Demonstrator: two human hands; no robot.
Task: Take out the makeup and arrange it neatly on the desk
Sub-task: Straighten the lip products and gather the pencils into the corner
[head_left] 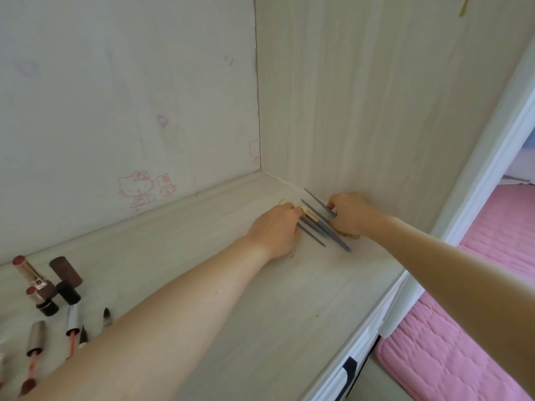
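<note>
Several thin grey-handled makeup brushes [321,227] with gold ferrules lie side by side on the pale wooden desk [231,285], close to the right wall in the back corner. My left hand [275,230] rests on their brush ends, fingers curled over the gold parts. My right hand [351,214] pinches the handle of the brush nearest the wall. At the far left stand and lie lipsticks [34,282], a brown cap [65,270] and lip gloss wands [72,328].
The desk sits in an alcove with a back panel [130,96] bearing pink cartoon drawings and a side wall [376,96] on the right. Past the desk's right edge [385,308] lies a pink quilted bed [451,357].
</note>
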